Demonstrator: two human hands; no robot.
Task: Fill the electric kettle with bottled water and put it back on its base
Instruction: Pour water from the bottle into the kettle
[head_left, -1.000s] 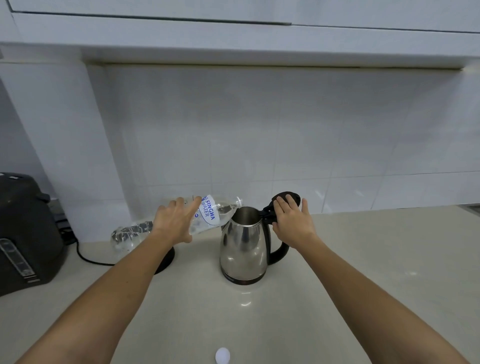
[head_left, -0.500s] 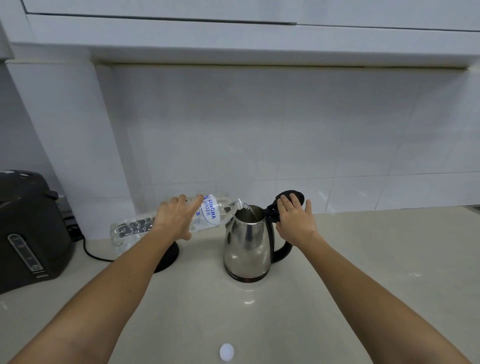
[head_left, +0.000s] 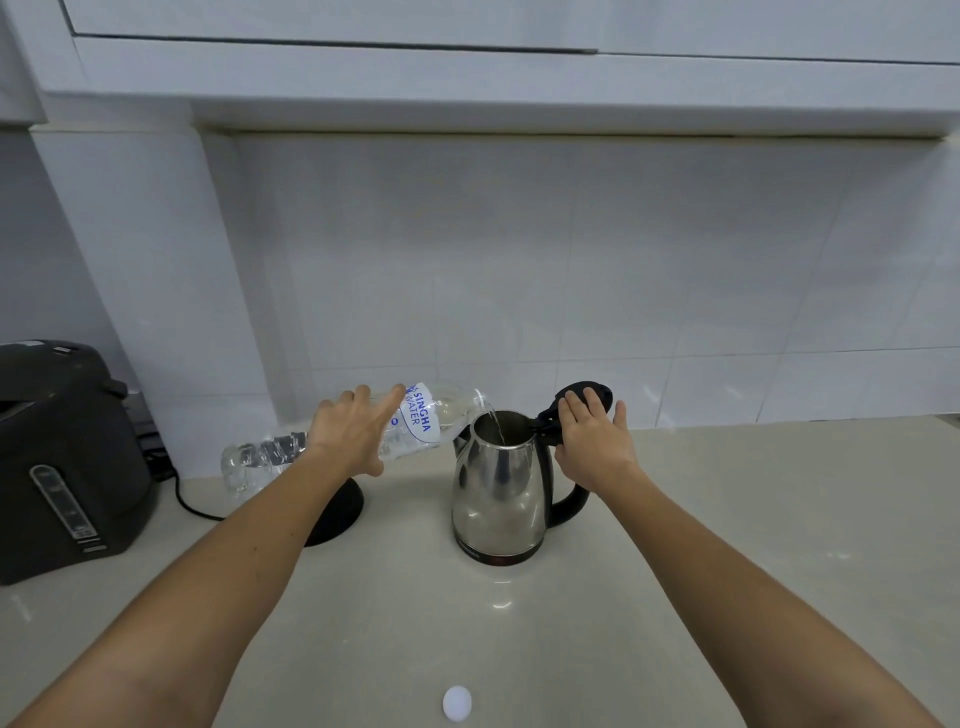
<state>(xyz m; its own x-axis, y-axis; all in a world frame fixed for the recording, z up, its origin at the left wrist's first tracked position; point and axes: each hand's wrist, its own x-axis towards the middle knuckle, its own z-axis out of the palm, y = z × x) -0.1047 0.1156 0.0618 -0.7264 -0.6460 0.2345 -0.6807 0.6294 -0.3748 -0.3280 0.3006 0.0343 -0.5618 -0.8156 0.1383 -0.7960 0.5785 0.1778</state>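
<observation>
A steel electric kettle (head_left: 496, 496) with a black handle stands on the counter, off its base. Its black lid (head_left: 584, 400) is tipped up and open. My right hand (head_left: 595, 447) rests against the lid and the top of the handle, fingers spread. My left hand (head_left: 356, 431) grips a clear plastic water bottle (head_left: 421, 423) with a white and blue label, held almost level, mouth over the kettle's opening. A thin stream of water falls into the kettle. The round black base (head_left: 335, 512) lies left of the kettle, partly hidden under my left forearm.
A dark hot-water dispenser (head_left: 62, 462) stands at the far left, with a black cord (head_left: 189, 501) running to the base. A white bottle cap (head_left: 457, 703) lies on the beige counter (head_left: 753, 519) near me. White tiled wall behind, cupboards overhead.
The bottle's mouth has moved right to sit over the kettle's opening and has tipped further; water now streams in. My right hand stays on the open lid.
</observation>
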